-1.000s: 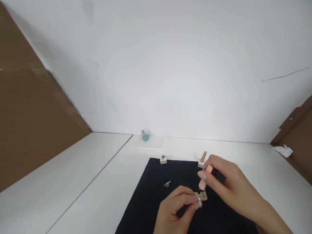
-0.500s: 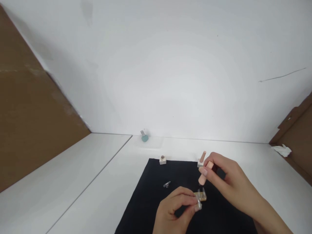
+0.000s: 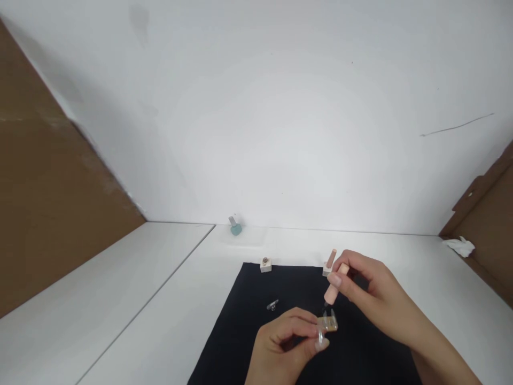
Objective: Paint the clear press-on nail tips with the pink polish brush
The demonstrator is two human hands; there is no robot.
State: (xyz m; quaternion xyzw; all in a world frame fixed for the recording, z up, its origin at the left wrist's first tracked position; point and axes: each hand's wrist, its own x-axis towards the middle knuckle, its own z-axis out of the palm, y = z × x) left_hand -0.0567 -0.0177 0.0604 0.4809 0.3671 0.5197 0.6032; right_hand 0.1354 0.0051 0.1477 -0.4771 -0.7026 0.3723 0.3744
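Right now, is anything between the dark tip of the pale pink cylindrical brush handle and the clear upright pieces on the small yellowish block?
Nothing visible is: the right hand holds the pale pink handle, its dark tip pointing down close to the clear pieces.

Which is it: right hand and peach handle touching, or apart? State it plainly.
Touching: the head view shows the right hand pinching the peach handle.

The pink handle (image 3: 332, 294) looks smooth plastic, the mat (image 3: 232, 342) matt cloth.
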